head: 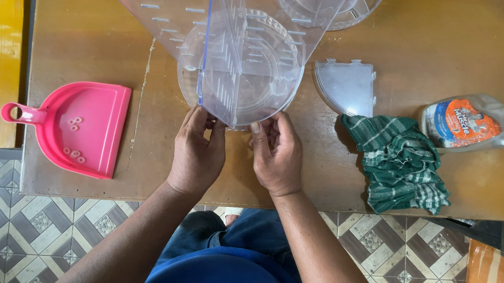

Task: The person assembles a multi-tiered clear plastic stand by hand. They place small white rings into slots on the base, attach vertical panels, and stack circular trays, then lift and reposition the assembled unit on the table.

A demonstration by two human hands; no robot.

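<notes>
A clear plastic rack [235, 46] of crossed upright panels stands on a round clear base [278, 99] on the wooden table [94, 30]. My left hand [198, 152] grips the lower edge of the near-left panel. My right hand [276, 152] pinches the near rim of the round base just beside it. Both hands sit close together at the table's front middle.
A pink dustpan [78, 126] with several small clear rings lies at the left. A clear quarter-round shelf piece [347, 86], a green checked cloth [401, 161] and a lying spray bottle [478, 123] are at the right. Another round clear part [332, 8] lies at the back.
</notes>
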